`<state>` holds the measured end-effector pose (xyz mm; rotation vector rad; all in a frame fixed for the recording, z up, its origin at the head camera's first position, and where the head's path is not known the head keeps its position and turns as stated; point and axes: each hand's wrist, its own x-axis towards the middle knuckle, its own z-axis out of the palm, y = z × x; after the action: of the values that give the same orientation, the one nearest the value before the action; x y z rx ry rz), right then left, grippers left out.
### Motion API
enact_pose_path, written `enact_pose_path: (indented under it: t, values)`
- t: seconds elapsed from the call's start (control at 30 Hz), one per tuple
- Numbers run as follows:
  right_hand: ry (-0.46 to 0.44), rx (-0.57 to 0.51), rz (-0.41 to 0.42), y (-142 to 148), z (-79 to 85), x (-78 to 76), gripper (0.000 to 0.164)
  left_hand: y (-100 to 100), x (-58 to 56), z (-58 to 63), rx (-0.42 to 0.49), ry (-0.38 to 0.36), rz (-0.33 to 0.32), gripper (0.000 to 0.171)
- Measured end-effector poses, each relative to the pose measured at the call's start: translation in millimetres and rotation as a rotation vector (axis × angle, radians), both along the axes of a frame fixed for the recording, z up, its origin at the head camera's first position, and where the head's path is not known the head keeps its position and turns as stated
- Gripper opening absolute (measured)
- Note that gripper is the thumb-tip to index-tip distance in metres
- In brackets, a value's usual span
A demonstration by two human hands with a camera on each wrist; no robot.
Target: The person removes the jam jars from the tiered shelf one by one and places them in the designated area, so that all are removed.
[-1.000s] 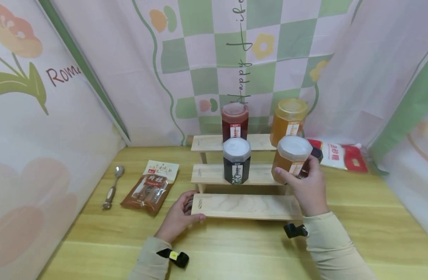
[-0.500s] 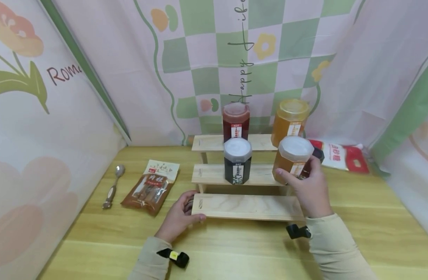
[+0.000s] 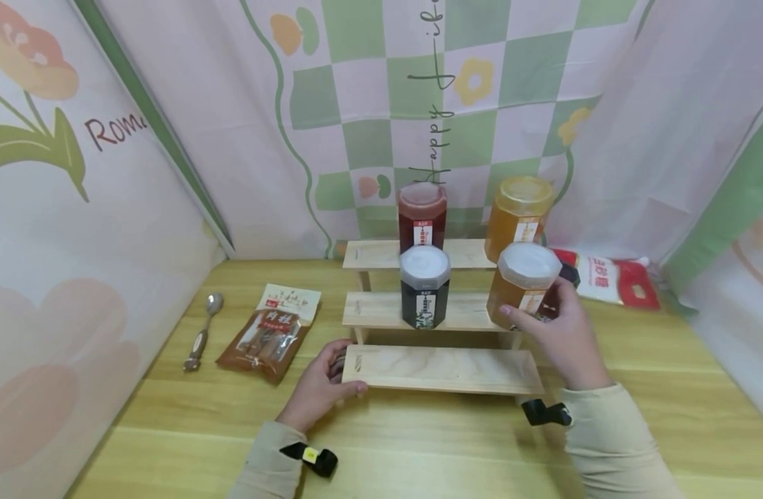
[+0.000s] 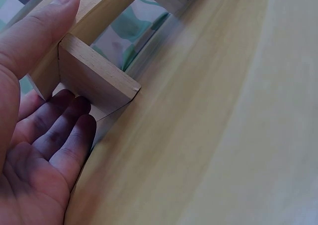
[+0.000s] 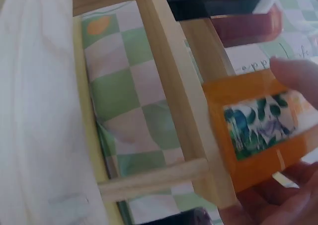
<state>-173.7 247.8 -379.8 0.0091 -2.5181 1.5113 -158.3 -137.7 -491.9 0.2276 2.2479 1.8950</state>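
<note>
My left hand (image 3: pixel 321 389) grips the left end of the lowest step of a three-tier wooden rack (image 3: pixel 443 369); in the left wrist view the thumb lies on top and the fingers curl by the side board. Toward the right end of the middle step, my right hand (image 3: pixel 568 339) holds an amber jar (image 3: pixel 506 294) with a white lid, thumb in front and fingers behind. A black jar (image 3: pixel 423 305) stands left on that step. On the top step are a red jar (image 3: pixel 421 225) and a yellow jar (image 3: pixel 518 225).
A dark lidded jar (image 3: pixel 568 276) stands behind my right hand, mostly hidden. A red-and-white packet (image 3: pixel 615 277) lies at the back right. To the rack's left are a brown packet (image 3: pixel 272 339) and a spoon (image 3: pixel 200 339). Patterned curtains close off the back.
My right wrist has swung slightly right and its thumb has slid a little rightward on the amber jar. The jar stays on the middle step. My left hand keeps its place.
</note>
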Motion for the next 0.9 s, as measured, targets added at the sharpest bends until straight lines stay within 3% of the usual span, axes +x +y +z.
enact_pose_path:
  t: [0.47, 0.77, 0.9]
  values:
    - [0.047, 0.056, 0.128, 31.1, -3.5, -2.2, 0.067, 0.7, 1.0, 0.6, 0.016, -0.004, -0.003, 0.091]
    - [0.079, 0.082, 0.161, 53.4, -5.6, -4.0, 0.050, 0.7, 0.3, 1.1, 0.012, -0.008, -0.005, 0.091]
    - [0.063, 0.060, 0.132, 64.5, -8.7, -5.1, 0.049, 1.2, 0.1, 2.4, 0.008, -0.004, -0.006, 0.090]
